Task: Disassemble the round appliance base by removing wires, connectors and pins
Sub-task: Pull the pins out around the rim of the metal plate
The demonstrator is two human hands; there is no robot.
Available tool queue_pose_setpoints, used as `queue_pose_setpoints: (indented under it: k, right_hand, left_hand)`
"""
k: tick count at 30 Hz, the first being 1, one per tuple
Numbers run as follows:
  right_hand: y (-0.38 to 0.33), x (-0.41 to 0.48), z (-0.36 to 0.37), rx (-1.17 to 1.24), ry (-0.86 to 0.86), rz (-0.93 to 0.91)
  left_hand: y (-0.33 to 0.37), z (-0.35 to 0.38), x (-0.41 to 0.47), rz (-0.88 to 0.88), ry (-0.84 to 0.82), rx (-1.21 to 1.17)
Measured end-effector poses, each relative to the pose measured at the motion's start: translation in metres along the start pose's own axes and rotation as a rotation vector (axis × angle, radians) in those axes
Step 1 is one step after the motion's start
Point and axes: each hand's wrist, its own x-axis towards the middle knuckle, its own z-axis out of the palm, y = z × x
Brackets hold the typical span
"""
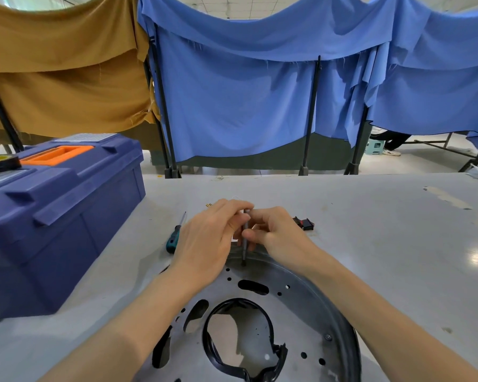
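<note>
The round appliance base (pixel 287 312) is found flat on the counter (pixel 384 244). A thin dark tool (pixel 244 244) is held upright, with its tip set on the base's far rim. Its shaft is pinched by the right hand (pixel 276 232), and its upper end is gripped by the curled fingers of the left hand (pixel 204 238). A teal-handled screwdriver (pixel 174 238) is noted just beyond the base's far-left edge. A black-and-red connector (pixel 304 223) is seen beyond its far side. A blue toolbox (pixel 66 216) is noted left of the base.
</note>
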Motion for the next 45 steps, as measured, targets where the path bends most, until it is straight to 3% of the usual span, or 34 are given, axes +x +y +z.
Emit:
queue_pose_setpoints:
  k: [5, 11, 18, 30, 45]
  right_hand:
    - [0.001, -0.001, 0.000, 0.006, -0.019, -0.013]
    - [0.002, -0.002, 0.000, 0.044, 0.081, -0.050]
    - [-0.003, -0.004, -0.002, 0.102, 0.027, -0.023]
    - [0.001, -0.002, -0.005, 0.069, 0.045, 0.044]
    - [-0.001, -0.001, -0.001, 0.059, 0.047, 0.096]
  left_hand:
    - [-0.001, -0.003, 0.000, 0.019, 0.057, 0.089]
    - [0.007, -0.001, 0.002, 0.047, -0.020, 0.104]
    - [0.011, 0.001, 0.004, 0.053, -0.019, 0.158]
    - [0.006, 0.004, 0.003, 0.060, -0.037, 0.066]
    - [0.003, 0.000, 0.016, 0.249, -0.005, 0.391]
